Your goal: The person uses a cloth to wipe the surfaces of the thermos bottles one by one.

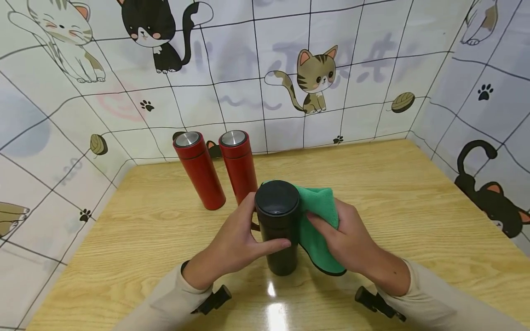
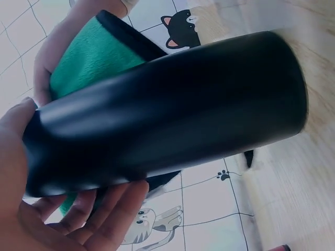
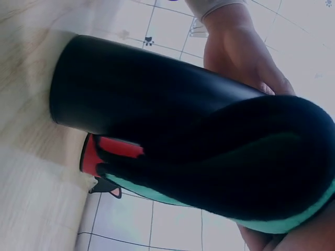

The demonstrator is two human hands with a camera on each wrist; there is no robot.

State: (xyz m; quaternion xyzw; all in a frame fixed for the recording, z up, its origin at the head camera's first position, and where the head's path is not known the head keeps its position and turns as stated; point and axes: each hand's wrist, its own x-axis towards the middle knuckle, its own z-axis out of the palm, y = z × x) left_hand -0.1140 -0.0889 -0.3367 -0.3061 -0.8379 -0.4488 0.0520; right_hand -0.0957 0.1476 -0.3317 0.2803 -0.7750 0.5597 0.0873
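A black thermos bottle (image 1: 278,225) with a glossy dark lid stands on the table in front of me. My left hand (image 1: 236,241) grips it from the left, thumb across its front; in the left wrist view, fingers curl under the bottle (image 2: 167,115). Bunched in my right hand (image 1: 352,236) is a green cloth (image 1: 320,204) with a dark edge, pressed against the bottle's right side. Seen from the right wrist, the cloth (image 3: 235,172) shows a dark underside and covers the bottle's upper part. The cloth and bottle hide some fingers of both hands.
Two red thermos bottles with silver-topped lids stand behind and to the left, one (image 1: 200,172) farther left, the other (image 1: 239,161) close beyond my left hand. Cat-printed white sheeting (image 1: 232,101) walls the wooden table (image 1: 414,193) at the back and sides.
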